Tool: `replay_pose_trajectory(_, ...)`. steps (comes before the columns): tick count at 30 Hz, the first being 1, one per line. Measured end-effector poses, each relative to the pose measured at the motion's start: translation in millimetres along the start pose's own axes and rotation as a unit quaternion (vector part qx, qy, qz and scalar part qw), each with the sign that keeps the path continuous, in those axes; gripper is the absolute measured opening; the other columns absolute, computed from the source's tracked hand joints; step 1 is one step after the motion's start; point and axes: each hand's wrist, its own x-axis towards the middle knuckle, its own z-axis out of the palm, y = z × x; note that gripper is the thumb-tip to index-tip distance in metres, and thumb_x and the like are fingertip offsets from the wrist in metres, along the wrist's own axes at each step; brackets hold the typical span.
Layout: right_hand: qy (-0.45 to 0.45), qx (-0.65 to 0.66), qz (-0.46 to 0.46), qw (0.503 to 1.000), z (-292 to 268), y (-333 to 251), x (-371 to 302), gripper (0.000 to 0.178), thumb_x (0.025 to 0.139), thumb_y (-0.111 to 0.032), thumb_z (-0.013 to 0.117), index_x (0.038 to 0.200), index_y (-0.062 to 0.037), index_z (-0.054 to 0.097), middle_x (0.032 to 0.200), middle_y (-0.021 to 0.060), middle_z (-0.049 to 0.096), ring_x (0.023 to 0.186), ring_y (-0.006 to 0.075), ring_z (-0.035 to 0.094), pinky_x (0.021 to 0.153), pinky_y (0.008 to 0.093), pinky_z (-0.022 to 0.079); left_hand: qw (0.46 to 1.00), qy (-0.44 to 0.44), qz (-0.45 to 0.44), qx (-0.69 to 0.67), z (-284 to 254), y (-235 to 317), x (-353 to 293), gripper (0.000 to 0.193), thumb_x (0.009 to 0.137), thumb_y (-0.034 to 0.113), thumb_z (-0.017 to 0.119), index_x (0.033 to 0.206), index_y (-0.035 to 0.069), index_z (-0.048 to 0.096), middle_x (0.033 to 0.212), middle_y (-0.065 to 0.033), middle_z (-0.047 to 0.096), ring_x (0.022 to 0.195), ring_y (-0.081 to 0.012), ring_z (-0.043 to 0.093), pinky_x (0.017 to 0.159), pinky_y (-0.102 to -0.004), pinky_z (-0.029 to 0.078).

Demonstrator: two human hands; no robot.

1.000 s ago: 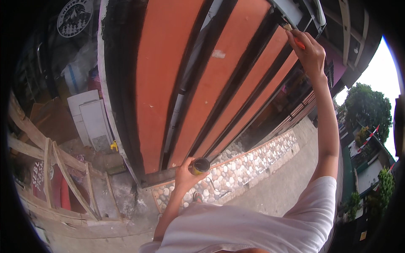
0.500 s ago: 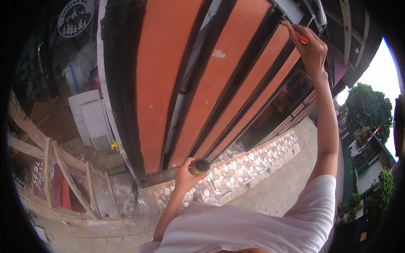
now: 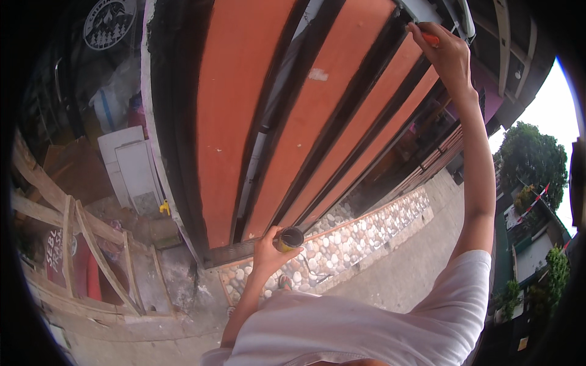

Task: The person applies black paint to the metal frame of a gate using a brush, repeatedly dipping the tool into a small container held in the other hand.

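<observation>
My left hand (image 3: 268, 255) is wrapped around a small can (image 3: 289, 239) with dark paint inside, held low in front of me. High at the upper right, my right hand (image 3: 448, 53) grips a paintbrush by its orange handle (image 3: 431, 39). The brush's tip is close to the top of a black strip (image 3: 390, 43) at the frame's upper corner; my fingers partly hide it. Orange panels (image 3: 342, 79) with black strips between them stand before me. One panel has a pale patch (image 3: 317, 74) on it.
A pebble-set strip (image 3: 360, 241) runs along the foot of the panels beside a concrete pavement (image 3: 415, 256). At left are a wooden frame (image 3: 67, 244), a yellow tap (image 3: 164, 207) and white boards (image 3: 131, 168). Trees (image 3: 531, 158) rise at far right.
My right hand has shifted slightly up and left along with the brush, near the top of the black strip. My left hand and the can have barely moved.
</observation>
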Motion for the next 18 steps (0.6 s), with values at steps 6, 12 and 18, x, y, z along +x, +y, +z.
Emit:
replay_pose_trajectory(6,0.013,-0.005,0.066,0.998,-9.4,10.7,9.1,0.031,0.086,-0.041,0.070,0.086,-0.0094,0.070,0.060,0.0058,0.065,0.055,0.0210,0.065,0.053,0.0284,0.049,1.000,-0.009,-0.016,0.000,1.7,0.8,-2.1,0.058,0.061,0.029,0.090,0.105,0.005,0.061,0.099,-0.0120,0.071,0.096,-0.0258,0.069,0.083,-0.0358,0.053)
replay_pose_trajectory(12,-0.065,-0.103,0.152,0.981,-26.0,0.2,22.4,0.025,0.087,-0.034,0.072,0.095,-0.0108,0.073,0.067,0.0069,0.067,0.057,0.0156,0.066,0.056,0.0243,0.050,1.000,0.003,-0.017,-0.004,0.0,-3.4,-2.9,0.059,0.061,0.030,0.090,0.105,0.005,0.061,0.100,-0.0121,0.071,0.097,-0.0254,0.069,0.083,-0.0358,0.053)
replay_pose_trajectory(18,0.020,-0.038,0.025,0.999,-9.4,14.6,16.8,0.024,0.086,-0.035,0.072,0.092,-0.0118,0.073,0.061,0.0063,0.063,0.051,0.0177,0.061,0.054,0.0264,0.048,1.000,-0.001,0.001,0.015,4.5,-2.3,-3.6,0.061,0.058,0.031,0.091,0.106,0.005,0.063,0.099,-0.0116,0.071,0.092,-0.0250,0.070,0.079,-0.0347,0.055)
